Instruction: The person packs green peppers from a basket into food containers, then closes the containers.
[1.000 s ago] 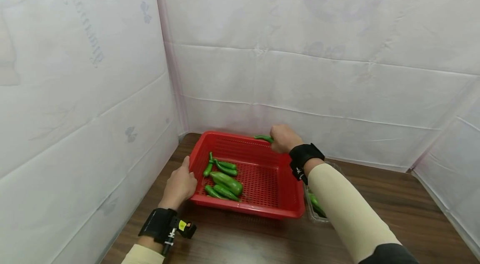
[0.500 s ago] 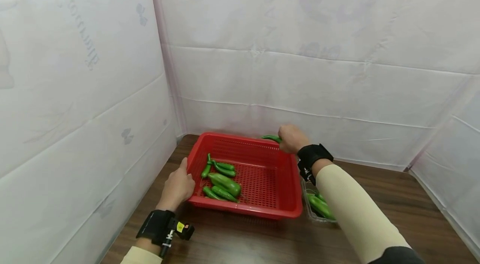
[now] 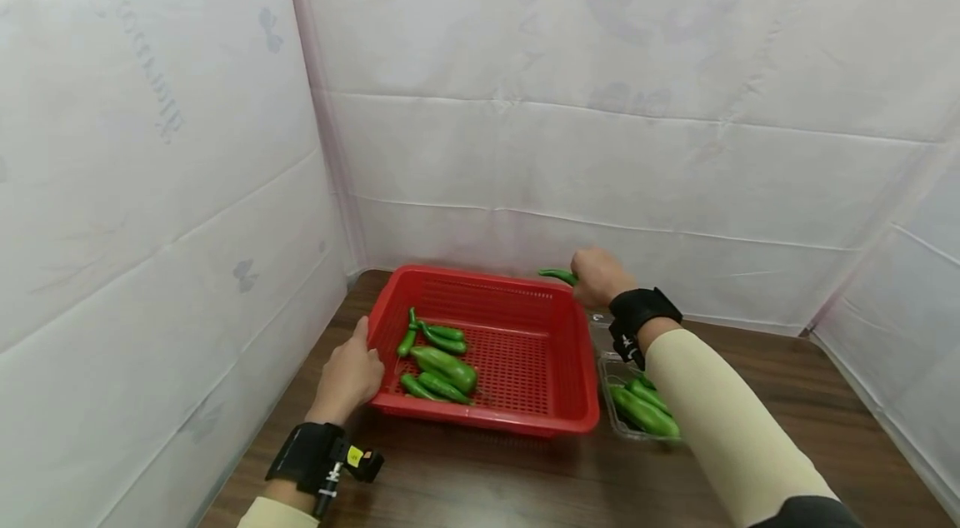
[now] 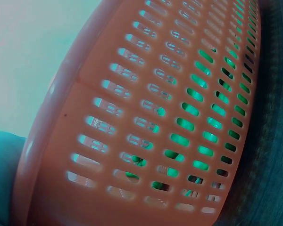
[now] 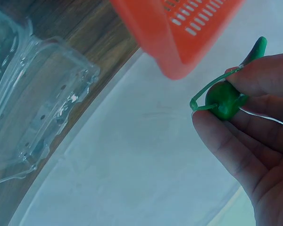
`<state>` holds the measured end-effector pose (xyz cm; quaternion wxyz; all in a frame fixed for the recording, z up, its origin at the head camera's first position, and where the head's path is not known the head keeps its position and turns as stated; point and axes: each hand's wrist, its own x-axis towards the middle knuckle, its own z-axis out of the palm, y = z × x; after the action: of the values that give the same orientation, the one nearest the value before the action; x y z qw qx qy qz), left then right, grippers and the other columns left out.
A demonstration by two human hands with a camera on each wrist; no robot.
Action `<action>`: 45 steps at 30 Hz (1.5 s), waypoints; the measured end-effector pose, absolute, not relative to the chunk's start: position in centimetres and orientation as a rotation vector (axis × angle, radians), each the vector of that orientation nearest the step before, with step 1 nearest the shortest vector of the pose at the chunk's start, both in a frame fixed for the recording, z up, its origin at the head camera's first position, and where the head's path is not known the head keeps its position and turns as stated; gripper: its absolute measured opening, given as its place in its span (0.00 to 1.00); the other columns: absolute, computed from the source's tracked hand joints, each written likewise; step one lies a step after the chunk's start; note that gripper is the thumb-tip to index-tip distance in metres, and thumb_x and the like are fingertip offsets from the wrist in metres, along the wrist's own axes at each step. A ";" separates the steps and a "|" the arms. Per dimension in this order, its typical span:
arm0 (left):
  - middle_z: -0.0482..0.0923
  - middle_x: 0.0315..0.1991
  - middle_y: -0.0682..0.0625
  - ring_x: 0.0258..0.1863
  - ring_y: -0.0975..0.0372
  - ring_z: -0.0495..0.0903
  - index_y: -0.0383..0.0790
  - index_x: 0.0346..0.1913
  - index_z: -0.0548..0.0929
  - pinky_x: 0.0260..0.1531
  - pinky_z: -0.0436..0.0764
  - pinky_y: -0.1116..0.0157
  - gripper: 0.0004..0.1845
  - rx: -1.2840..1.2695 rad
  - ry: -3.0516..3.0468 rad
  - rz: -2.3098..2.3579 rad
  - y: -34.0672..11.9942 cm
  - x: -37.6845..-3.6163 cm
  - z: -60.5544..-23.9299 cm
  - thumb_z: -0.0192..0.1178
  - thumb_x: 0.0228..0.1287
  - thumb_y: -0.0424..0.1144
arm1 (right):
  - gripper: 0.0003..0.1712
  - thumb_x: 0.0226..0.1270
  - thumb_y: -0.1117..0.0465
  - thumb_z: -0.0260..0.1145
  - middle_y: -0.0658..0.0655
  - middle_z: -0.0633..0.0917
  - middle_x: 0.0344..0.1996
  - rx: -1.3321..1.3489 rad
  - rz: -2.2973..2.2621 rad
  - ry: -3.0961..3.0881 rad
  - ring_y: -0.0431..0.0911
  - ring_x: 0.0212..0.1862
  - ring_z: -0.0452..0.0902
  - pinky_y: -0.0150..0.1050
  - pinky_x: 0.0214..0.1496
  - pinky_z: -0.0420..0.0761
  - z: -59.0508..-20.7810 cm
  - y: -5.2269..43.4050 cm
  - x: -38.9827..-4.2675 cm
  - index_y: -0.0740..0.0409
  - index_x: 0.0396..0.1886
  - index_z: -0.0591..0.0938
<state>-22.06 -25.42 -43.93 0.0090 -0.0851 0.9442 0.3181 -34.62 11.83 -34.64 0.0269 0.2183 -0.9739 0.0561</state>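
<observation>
Pinched green pepper point(image 3: 557, 275) in right hand point(image 3: 597, 276); gripped red basket point(image 3: 487, 419) with left hand point(image 3: 347, 376).
Held basket at nine o'clock, likely against sliding; pepper at two.

Your right arm point(image 3: 727, 428) reaches forward from lower right, slanting inward; right hand point(image 3: 596, 276) held back-upward, farther forward than the other. Right wrist view: palm side visible, thumb and fingers point(image 5: 271, 77) bent together in a firm pinch. Your left arm point(image 3: 279, 510) enters from the bottom, only the forearm's end in view; left hand point(image 3: 348, 378) back-upward, one digit pointing forward, the rest bent in a grip. Hands well apart.
</observation>
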 end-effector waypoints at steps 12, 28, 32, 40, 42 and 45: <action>0.74 0.66 0.23 0.56 0.37 0.83 0.29 0.83 0.47 0.53 0.81 0.39 0.37 -0.262 2.943 0.994 -25.4 -22.4 -44.0 0.46 0.77 0.34 | 0.27 0.55 0.77 0.57 0.45 0.52 0.16 0.674 0.165 -3.005 0.41 0.23 0.48 0.36 0.26 0.53 -34.8 13.7 -34.4 0.46 0.11 0.58; 0.74 0.66 0.23 0.53 0.38 0.84 0.29 0.83 0.47 0.49 0.82 0.42 0.37 -0.247 2.948 1.009 -25.5 -22.5 -44.2 0.46 0.77 0.34 | 0.28 0.53 0.77 0.60 0.45 0.51 0.16 0.616 0.163 -3.052 0.41 0.23 0.46 0.37 0.28 0.52 -35.6 17.3 -33.8 0.46 0.12 0.57; 0.75 0.66 0.23 0.53 0.38 0.84 0.29 0.83 0.47 0.49 0.82 0.42 0.37 -0.250 2.951 1.011 -25.4 -22.6 -44.3 0.46 0.77 0.34 | 0.26 0.53 0.77 0.60 0.45 0.51 0.16 0.601 0.189 -3.047 0.41 0.23 0.45 0.37 0.28 0.51 -36.1 18.5 -33.6 0.46 0.12 0.59; 0.75 0.65 0.23 0.53 0.38 0.84 0.28 0.83 0.47 0.48 0.82 0.41 0.37 -0.255 2.947 1.018 -25.4 -22.7 -44.5 0.47 0.76 0.33 | 0.24 0.56 0.75 0.61 0.45 0.55 0.15 0.536 0.223 -3.094 0.42 0.22 0.48 0.38 0.28 0.54 -36.8 20.8 -33.3 0.48 0.12 0.64; 0.75 0.65 0.23 0.53 0.38 0.84 0.29 0.83 0.47 0.48 0.82 0.41 0.38 -0.260 2.946 1.020 -25.4 -22.8 -44.5 0.47 0.76 0.33 | 0.23 0.55 0.75 0.61 0.45 0.56 0.15 0.530 0.225 -3.097 0.42 0.23 0.48 0.38 0.28 0.54 -36.8 21.2 -33.2 0.49 0.12 0.65; 0.75 0.65 0.23 0.53 0.38 0.84 0.29 0.83 0.46 0.47 0.82 0.42 0.38 -0.265 2.944 1.022 -25.5 -22.9 -44.5 0.47 0.76 0.33 | 0.24 0.53 0.75 0.62 0.45 0.55 0.16 0.516 0.217 -3.108 0.42 0.23 0.49 0.38 0.28 0.54 -36.9 21.7 -33.1 0.48 0.13 0.63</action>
<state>-22.90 -25.47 -44.53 0.0071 -0.0849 0.9413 0.3267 -33.06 21.74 -36.94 -0.0081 0.1634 -0.9841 0.0686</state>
